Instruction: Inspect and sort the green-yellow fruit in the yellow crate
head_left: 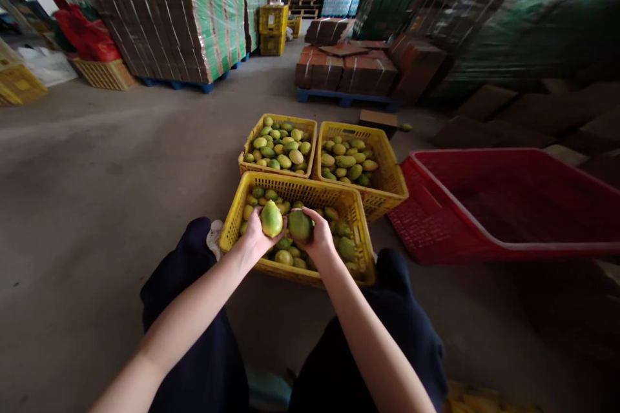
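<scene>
My left hand (261, 230) is closed around a green papaya (272, 219) with a yellowish tinge, held upright with its narrow tip pointing up. My right hand (317, 237) grips a darker green papaya (300, 226) beside it, fingers over its top and side. The two fruits are close together, above the near yellow crate (367, 232). Inside that crate lie more green and yellowish papayas (283, 257), partly hidden by my hands and forearms.
Two more yellow crates, left (242, 156) and right (394, 174), hold similar fruit behind the near one. A large red tub (421, 232) stands to the right. Strapped flat cartons (320, 71) sit on a blue pallet (345, 100). Wrapped stacks (213, 19) rise behind.
</scene>
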